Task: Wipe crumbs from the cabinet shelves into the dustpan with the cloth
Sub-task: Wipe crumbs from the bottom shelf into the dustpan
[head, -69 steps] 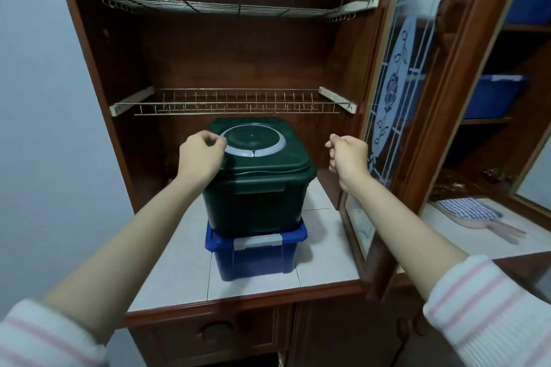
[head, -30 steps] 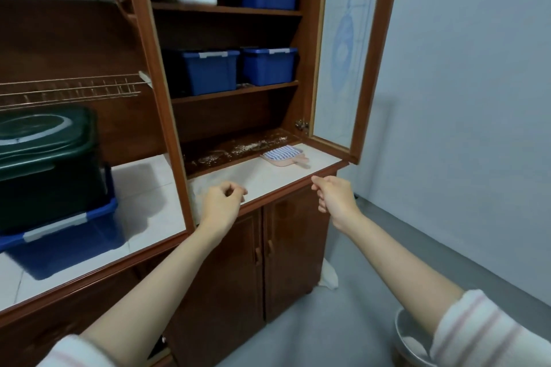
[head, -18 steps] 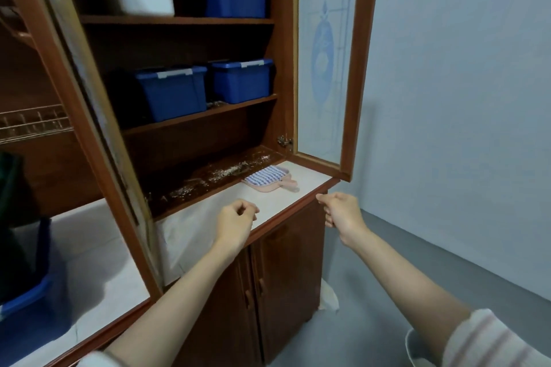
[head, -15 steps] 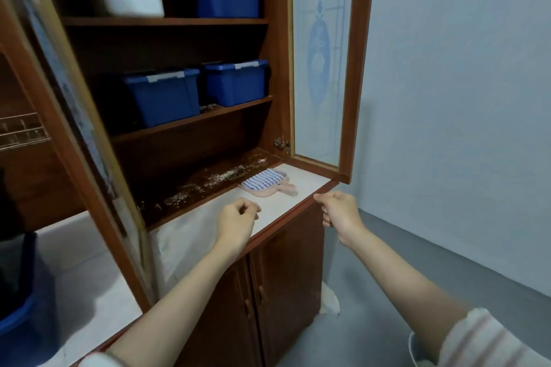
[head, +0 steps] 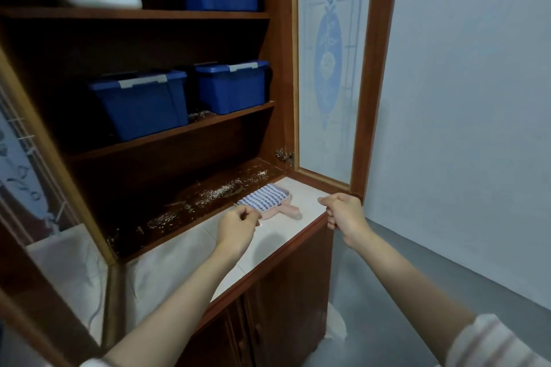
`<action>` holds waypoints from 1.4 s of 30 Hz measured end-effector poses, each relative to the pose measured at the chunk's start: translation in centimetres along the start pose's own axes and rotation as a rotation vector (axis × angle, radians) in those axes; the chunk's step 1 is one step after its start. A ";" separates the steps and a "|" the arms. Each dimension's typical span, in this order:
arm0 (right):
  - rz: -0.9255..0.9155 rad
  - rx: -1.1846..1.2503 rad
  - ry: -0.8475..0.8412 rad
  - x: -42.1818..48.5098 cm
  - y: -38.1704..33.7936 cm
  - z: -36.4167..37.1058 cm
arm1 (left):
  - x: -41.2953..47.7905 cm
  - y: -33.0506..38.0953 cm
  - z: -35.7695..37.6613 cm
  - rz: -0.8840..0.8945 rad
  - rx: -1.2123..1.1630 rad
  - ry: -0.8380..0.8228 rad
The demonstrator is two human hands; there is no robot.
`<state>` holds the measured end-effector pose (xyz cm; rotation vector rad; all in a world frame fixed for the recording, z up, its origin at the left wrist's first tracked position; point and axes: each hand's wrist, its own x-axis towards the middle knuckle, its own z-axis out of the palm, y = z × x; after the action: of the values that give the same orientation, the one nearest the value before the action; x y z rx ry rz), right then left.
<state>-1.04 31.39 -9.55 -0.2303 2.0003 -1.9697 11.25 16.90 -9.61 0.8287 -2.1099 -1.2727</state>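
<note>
The left hand (head: 238,228) has come closer to the pink plastic dustpan (head: 286,211) than it was a moment ago, and is now just beside it. It and the right hand (head: 343,213) are both curled into fists with nothing in them. The soft cloth (head: 262,198), striped blue and white, lies on the dustpan, which sits on the smooth white tiles (head: 190,250). Pale crumbs (head: 214,194) dot the dark shiny wooden shelf (head: 143,197) behind.

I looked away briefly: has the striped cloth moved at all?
No. The striped cloth still lies on the pink dustpan on the tiled counter, below the door hinge; only the camera shifted.
</note>
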 end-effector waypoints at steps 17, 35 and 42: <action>0.104 -0.217 -0.273 18.4 1.8 4.9 | 12.1 -6.3 5.7 -0.338 0.031 0.108; 0.030 -0.680 -0.282 27.3 5.6 10.4 | 19.2 -11.4 4.8 -0.556 0.239 -0.172; -0.072 -1.071 -0.467 30.0 5.1 12.0 | 21.5 -10.6 6.2 -0.576 0.344 -0.247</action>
<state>-24.47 10.18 -18.05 -0.8962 2.4674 -0.5752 -5.11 0.79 -19.00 1.5876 -2.4248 -1.3521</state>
